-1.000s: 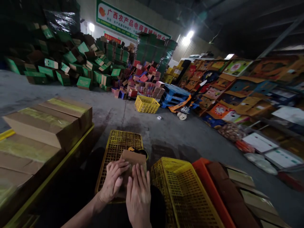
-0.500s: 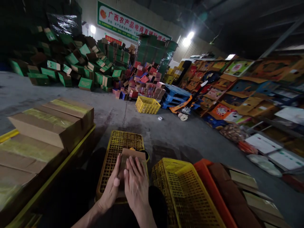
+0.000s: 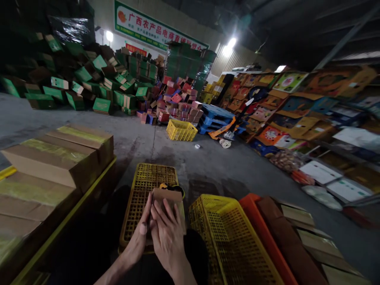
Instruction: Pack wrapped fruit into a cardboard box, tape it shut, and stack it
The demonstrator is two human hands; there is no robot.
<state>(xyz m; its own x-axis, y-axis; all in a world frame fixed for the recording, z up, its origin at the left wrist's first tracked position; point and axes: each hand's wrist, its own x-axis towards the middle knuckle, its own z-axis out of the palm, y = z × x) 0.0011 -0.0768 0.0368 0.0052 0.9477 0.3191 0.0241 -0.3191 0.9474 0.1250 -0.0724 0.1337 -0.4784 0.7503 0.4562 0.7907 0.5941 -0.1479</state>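
A small brown cardboard box rests on an upturned yellow plastic crate right in front of me. My right hand lies flat on the box's top, fingers stretched out and pressing down. My left hand is against the box's left side, edge-on, with fingers straight and thumb tucked by the box. A yellow and black object, which looks like a tape dispenser, peeks out behind the box.
A second yellow crate and an orange crate holding flat cardboard stand to my right. Taped brown boxes are stacked on a yellow-edged platform at left. Piles of green and red boxes, a far yellow crate and blue pallets lie across the concrete floor.
My left hand slid off the box's top onto its left side. My right hand moved forward along the top. The view shifted slightly.
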